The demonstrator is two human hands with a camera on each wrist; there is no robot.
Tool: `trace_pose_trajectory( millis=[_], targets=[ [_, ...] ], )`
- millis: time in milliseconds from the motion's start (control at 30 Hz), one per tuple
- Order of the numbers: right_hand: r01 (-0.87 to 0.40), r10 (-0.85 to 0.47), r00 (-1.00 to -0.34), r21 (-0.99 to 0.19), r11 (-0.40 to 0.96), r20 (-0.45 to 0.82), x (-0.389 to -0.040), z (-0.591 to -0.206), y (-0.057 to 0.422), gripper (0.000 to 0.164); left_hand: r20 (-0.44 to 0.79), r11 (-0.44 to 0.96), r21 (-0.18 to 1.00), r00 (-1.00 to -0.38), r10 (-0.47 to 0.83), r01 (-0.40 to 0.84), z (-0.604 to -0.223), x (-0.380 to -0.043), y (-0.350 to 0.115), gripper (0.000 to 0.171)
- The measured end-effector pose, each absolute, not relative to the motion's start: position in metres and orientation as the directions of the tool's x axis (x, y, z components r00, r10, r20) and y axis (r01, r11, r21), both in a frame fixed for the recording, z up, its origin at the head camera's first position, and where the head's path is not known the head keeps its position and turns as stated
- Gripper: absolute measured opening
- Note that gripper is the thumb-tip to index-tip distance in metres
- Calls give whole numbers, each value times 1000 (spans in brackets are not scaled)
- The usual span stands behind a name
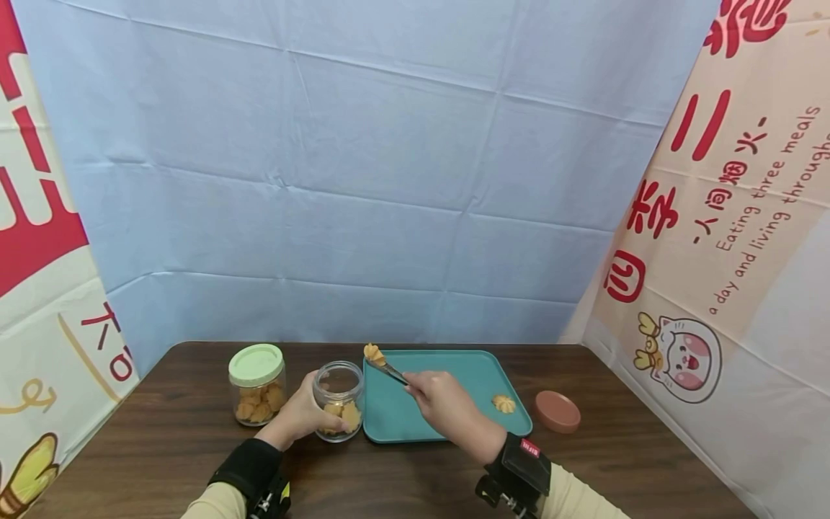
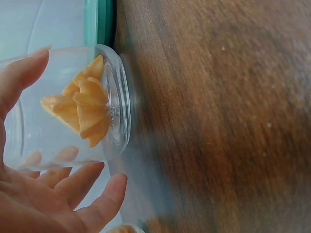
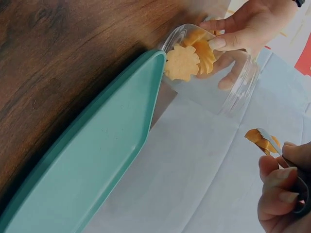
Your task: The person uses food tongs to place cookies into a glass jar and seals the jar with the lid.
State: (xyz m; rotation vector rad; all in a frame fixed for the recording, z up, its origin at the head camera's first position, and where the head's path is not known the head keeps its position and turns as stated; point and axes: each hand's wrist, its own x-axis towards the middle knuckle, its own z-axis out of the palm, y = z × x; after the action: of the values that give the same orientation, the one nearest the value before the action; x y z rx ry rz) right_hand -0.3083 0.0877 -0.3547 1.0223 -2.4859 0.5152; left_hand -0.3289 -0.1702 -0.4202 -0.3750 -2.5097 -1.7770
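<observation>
Of two hands, the left hand [image 1: 308,414] grips one open jar [image 1: 338,400], lower centre of the head view; the right hand [image 1: 450,407] holds one pair of tongs [image 1: 394,372] pinching one cookie [image 1: 373,354]. Beside the jar, one teal tray [image 1: 408,414] bears one loose cookie [image 1: 503,404]; one pink lid [image 1: 558,411] lies lower right, one green-lidded jar [image 1: 256,366] stands lower left.

Dark wooden table [image 1: 376,481], green-lidded jar [image 1: 257,384] of cookies, creased blue cloth [image 1: 376,173], red-printed cloths [image 1: 726,216] either side
</observation>
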Motion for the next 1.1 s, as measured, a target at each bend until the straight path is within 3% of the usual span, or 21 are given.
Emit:
trace_pose_trajectory(
  millis=[267,1100],
  targets=[
    [-738,-585,-638,-180,650,500,-307,-355,81,24,206,263,931,-959,194,253,-422,-329,-172,103],
    [-758,-619,-629,-194,623,470,-308,-360,64,24,176,314,924,-971,162,220,-422,-329,-173,104]
  ],
)
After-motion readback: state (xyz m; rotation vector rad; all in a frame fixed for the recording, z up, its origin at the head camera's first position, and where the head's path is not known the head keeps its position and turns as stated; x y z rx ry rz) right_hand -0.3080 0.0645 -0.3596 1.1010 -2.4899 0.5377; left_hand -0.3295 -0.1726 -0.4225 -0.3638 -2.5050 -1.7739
